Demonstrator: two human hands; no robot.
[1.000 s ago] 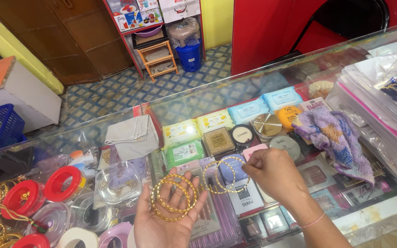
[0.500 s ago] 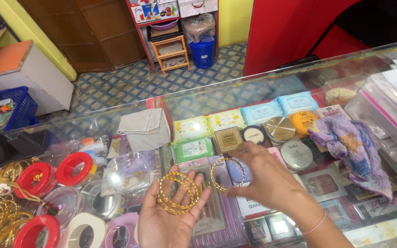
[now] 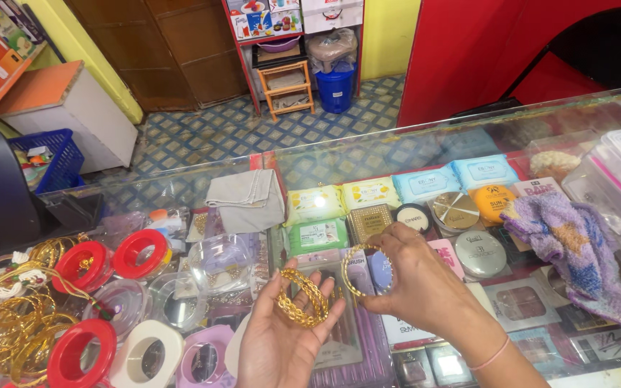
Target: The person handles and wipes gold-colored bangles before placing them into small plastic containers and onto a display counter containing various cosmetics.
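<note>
My left hand (image 3: 276,343) is palm up over the glass counter, its fingers closed around a small stack of gold bangles (image 3: 300,298). My right hand (image 3: 418,286) sits just to the right and pinches a single gold bangle (image 3: 359,264) between thumb and fingers, held upright. The two sets of bangles are a few centimetres apart. A thin pink band circles my right wrist (image 3: 489,356).
Red, white and pink bangle rings (image 3: 80,352) and round clear boxes (image 3: 221,260) lie at the left, beside a heap of gold bangles (image 3: 1,327). A grey folded cloth (image 3: 247,199), a purple towel (image 3: 576,248) and cosmetics packs (image 3: 368,192) under the glass fill the counter.
The view has tilted down and shifted slightly. Both hands keep their bangles and have drawn a little closer together over the counter.
</note>
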